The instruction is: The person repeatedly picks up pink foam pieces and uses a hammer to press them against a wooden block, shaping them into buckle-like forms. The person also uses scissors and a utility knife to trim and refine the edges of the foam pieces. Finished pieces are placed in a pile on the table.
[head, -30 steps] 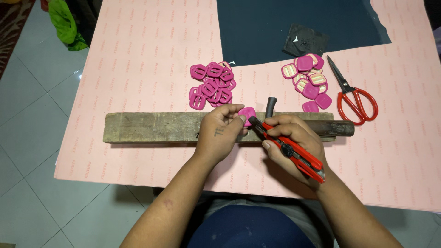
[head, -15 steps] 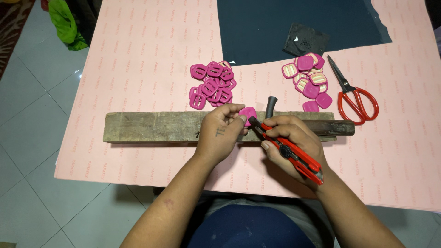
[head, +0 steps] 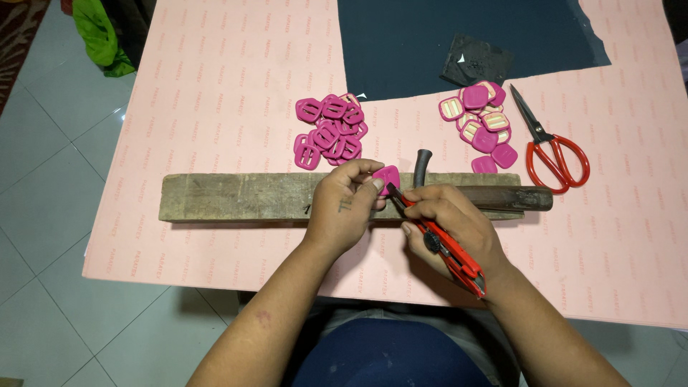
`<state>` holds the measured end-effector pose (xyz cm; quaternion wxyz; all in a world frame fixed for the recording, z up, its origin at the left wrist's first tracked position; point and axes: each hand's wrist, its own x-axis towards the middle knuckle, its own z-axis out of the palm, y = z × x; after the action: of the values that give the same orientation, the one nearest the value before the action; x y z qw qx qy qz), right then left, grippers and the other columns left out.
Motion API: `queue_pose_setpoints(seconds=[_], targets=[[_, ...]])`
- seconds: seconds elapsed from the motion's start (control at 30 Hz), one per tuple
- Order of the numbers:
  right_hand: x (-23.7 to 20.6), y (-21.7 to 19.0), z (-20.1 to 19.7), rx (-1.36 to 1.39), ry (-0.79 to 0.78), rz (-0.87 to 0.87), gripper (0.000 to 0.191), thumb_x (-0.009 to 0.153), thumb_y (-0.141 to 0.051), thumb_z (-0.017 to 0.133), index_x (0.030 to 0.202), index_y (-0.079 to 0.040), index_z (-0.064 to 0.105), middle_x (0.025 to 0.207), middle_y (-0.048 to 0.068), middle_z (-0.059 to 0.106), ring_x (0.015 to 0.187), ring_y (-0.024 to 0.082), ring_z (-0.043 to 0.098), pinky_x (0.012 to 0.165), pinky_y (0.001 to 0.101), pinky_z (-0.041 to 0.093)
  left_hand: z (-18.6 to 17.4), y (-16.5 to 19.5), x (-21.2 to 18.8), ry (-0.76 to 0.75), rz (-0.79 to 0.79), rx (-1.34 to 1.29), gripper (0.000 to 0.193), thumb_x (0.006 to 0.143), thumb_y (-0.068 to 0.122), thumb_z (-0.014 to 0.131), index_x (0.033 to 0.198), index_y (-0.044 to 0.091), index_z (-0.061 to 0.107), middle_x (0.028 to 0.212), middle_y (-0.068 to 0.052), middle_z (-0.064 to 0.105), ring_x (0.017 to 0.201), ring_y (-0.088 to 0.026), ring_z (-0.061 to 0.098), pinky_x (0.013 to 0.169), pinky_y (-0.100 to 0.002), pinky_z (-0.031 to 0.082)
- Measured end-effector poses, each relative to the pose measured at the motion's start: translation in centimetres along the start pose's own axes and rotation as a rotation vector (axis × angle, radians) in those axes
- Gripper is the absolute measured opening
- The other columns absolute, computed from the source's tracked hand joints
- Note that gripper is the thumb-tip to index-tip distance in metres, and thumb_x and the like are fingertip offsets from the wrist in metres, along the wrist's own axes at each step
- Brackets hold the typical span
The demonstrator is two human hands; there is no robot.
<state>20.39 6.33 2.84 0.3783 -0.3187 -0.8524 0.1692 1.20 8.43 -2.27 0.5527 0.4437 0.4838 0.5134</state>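
Your left hand (head: 344,208) is pinching a pink buckle (head: 388,177) on the wooden plank (head: 236,197), while your right hand (head: 451,229) is gripping a red utility knife (head: 448,247), blade tip touching it. Open pink sheet (head: 215,93) at 10 o'clock; buckle pile (head: 328,130) at 12, red scissors (head: 553,150) at 2

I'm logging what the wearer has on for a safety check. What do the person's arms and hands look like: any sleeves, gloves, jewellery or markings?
Both forearms are bare, with no sleeves in view. The left hand and right hand wear no gloves, and no rings, watch or bracelets show. The left hand carries a small dark marking, like a tattoo, on its back. The left forearm has a small reddish spot. Fingernails look short and plain.
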Motion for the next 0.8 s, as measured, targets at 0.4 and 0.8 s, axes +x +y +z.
queue_pose_setpoints(seconds=[0.4,0.8], targets=[[0.4,0.2,0.1,0.025,-0.008,-0.005,0.026,0.083,-0.002,0.079,0.104,-0.001,0.063,0.111,0.016,0.069,0.095,0.023,0.072,0.080,0.0300,0.059,0.1,-0.1,-0.1,0.005,0.017,0.047,0.019,0.099,0.003,0.058,0.115,-0.001,0.066,0.097,-0.006,0.068,0.080,-0.009,0.069,0.072,-0.023,0.062],[0.2,1.0,0.8,0.085,0.008,0.021,0.025,0.083,0.000,0.078,0.103,-0.001,0.062,0.113,0.016,0.069,0.094,0.022,0.072,0.080,0.0300,0.059,0.2,0.7,-0.1,0.000,0.017,0.118,0.016,0.099,0.003,0.059,0.111,-0.001,0.067,0.091,-0.006,0.069,0.075,-0.009,0.066,0.067,-0.024,0.058]])
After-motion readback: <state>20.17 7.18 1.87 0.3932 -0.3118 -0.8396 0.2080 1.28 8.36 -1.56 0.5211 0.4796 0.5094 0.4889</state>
